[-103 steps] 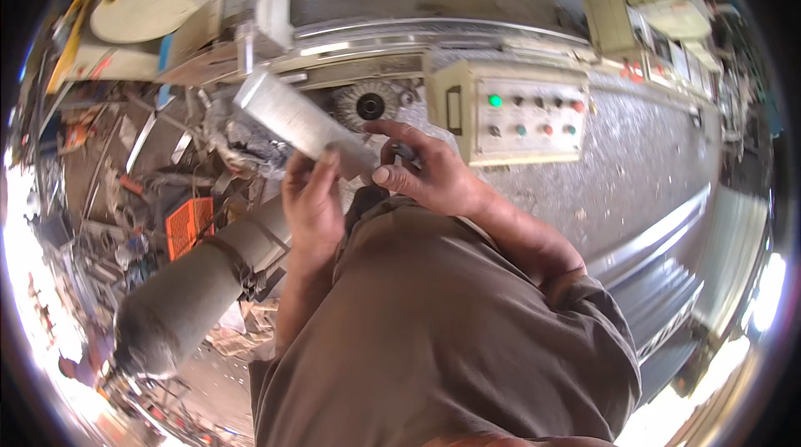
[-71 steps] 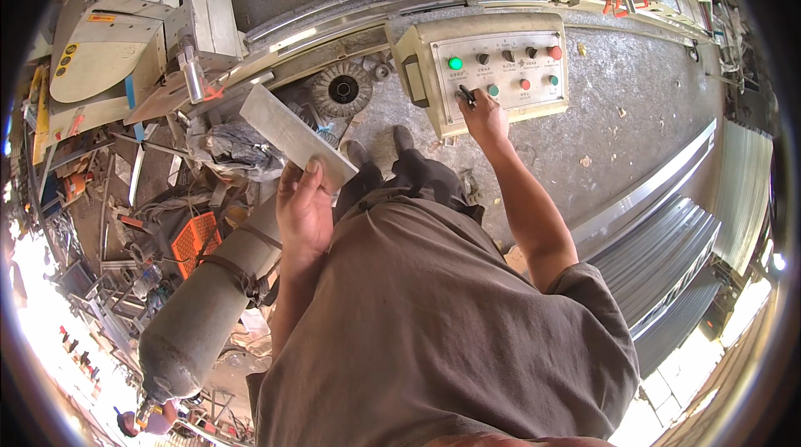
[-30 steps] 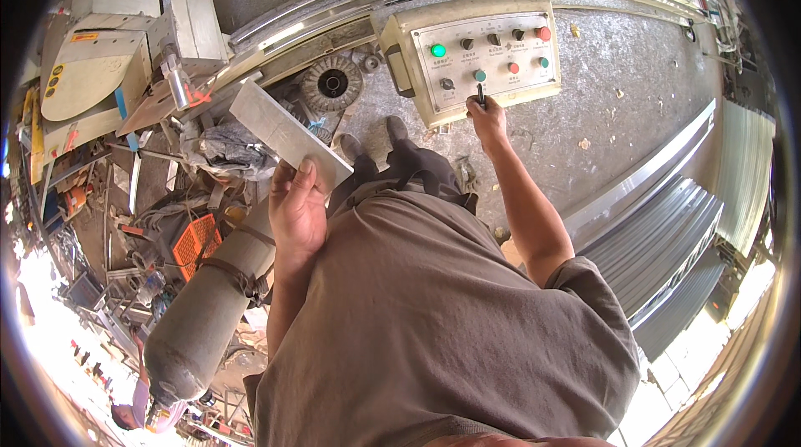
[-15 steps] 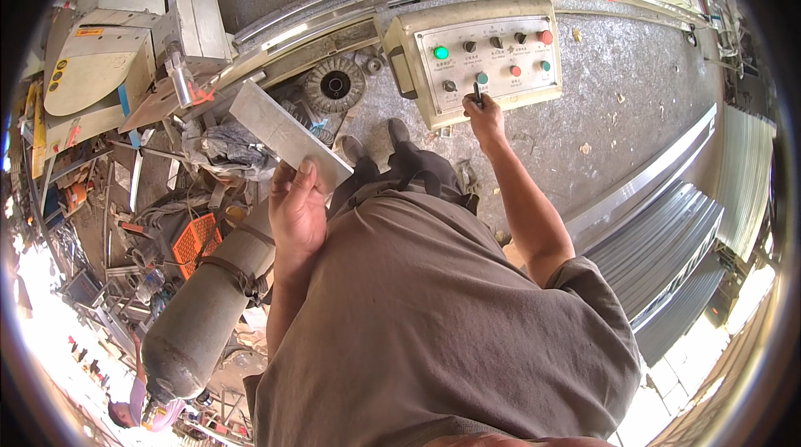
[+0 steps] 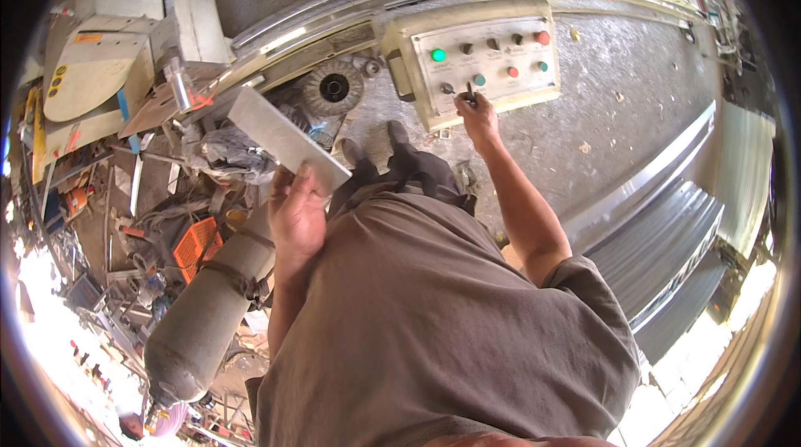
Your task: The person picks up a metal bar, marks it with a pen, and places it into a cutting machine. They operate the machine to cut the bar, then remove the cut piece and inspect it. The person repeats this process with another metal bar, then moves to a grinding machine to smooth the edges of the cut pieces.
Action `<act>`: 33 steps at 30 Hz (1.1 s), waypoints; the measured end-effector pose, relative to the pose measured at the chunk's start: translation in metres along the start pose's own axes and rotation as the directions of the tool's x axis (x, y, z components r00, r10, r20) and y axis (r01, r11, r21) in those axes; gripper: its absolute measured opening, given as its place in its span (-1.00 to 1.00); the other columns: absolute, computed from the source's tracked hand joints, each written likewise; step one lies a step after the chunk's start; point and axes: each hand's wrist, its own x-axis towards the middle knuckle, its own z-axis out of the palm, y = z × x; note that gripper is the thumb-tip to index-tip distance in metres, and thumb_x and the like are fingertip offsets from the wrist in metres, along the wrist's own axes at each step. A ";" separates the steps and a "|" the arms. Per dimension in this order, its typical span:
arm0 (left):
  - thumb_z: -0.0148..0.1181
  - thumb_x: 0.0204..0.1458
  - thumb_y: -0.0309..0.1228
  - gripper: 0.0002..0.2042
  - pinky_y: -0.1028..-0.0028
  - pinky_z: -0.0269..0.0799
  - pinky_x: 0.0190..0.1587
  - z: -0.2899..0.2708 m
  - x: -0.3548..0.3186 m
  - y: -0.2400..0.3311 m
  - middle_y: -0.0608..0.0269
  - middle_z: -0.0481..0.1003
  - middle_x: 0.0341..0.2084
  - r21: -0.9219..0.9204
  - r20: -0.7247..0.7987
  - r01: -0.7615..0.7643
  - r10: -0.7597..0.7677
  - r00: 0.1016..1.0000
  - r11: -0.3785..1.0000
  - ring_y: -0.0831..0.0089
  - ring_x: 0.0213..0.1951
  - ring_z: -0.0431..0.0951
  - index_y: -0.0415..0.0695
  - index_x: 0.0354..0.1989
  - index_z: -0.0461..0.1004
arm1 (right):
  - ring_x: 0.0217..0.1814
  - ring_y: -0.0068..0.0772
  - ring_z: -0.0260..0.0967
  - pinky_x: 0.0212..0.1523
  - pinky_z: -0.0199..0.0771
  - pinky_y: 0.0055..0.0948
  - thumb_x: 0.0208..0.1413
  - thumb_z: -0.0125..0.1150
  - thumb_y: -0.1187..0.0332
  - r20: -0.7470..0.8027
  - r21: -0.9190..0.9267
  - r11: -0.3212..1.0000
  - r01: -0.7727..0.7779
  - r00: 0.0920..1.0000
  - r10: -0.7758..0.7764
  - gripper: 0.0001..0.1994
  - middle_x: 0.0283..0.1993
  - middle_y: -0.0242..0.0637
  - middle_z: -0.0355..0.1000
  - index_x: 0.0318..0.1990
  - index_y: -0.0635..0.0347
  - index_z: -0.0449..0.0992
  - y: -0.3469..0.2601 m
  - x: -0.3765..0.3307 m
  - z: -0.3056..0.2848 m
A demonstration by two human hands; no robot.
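Observation:
My left hand point(image 5: 298, 213) grips a flat rectangular grey metal plate point(image 5: 284, 134) near its lower right end, thumb on the upper face. The plate tilts up to the left in front of my body. My right hand point(image 5: 478, 120) reaches forward to the lower edge of a white control panel point(image 5: 496, 59) with green, red and black buttons and knobs. Between its fingers is a slim black pen-like thing point(image 5: 471, 93), its exact kind unclear. The fingers are close to the black knob point(image 5: 447, 88) at the panel's lower left; whether they touch it I cannot tell.
A large grey gas cylinder point(image 5: 204, 305) lies at my left by an orange crate point(image 5: 197, 245) and scrap. Ahead left stands a machine point(image 5: 108, 72) with a round motor-like part point(image 5: 334, 87) near my feet. Ribbed metal sheets point(image 5: 651, 238) are stacked at right. Another person point(image 5: 158, 422) is at far lower left.
My right hand has shifted slightly left and down along the panel's lower edge, with the black pen-like thing still in its fingers. My left hand and the metal plate stay almost still.

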 end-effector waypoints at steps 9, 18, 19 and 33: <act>0.31 0.17 -0.49 -0.92 0.56 0.28 -0.18 0.020 0.000 0.016 0.43 0.53 -0.33 -0.047 -0.003 0.001 -0.001 1.000 0.999 0.64 -0.28 0.44 -0.09 -0.21 0.55 | -0.21 0.20 0.52 -0.20 0.48 0.00 0.20 0.27 0.02 0.029 -0.488 0.773 0.405 0.893 -0.449 -0.62 -0.31 0.03 0.56 -0.26 0.21 0.51 -0.029 0.006 0.004; 0.28 0.20 -0.51 -0.79 0.53 0.40 0.01 -0.001 -0.004 0.011 0.36 0.61 -0.14 -0.098 0.009 -0.021 0.022 1.000 0.995 0.62 -0.12 0.53 -0.16 0.00 0.57 | -0.10 0.26 0.51 -0.10 0.49 0.10 0.21 0.21 0.00 0.122 -0.607 0.711 0.354 0.926 -0.357 -0.62 -0.15 0.08 0.56 -0.17 0.18 0.50 -0.040 0.009 0.005; 0.28 0.20 -0.51 -0.79 0.53 0.40 0.01 -0.001 -0.004 0.011 0.36 0.61 -0.14 -0.105 0.009 -0.022 0.023 1.000 0.994 0.62 -0.12 0.53 -0.16 -0.01 0.57 | -0.10 0.26 0.51 -0.10 0.49 0.10 0.21 0.21 -0.01 0.125 -0.610 0.707 0.359 0.924 -0.361 -0.61 -0.15 0.08 0.56 -0.17 0.18 0.50 -0.040 0.009 0.005; 0.28 0.20 -0.51 -0.81 0.58 0.35 -0.07 -0.004 -0.006 0.016 0.41 0.58 -0.22 -0.110 0.003 -0.022 0.023 1.000 0.994 0.67 -0.19 0.47 -0.15 -0.03 0.56 | -0.08 0.31 0.53 -0.04 0.49 0.15 0.29 0.03 -0.05 0.051 -0.731 0.652 0.203 0.968 -0.244 -0.57 -0.14 0.14 0.58 -0.19 0.19 0.54 -0.047 0.005 0.017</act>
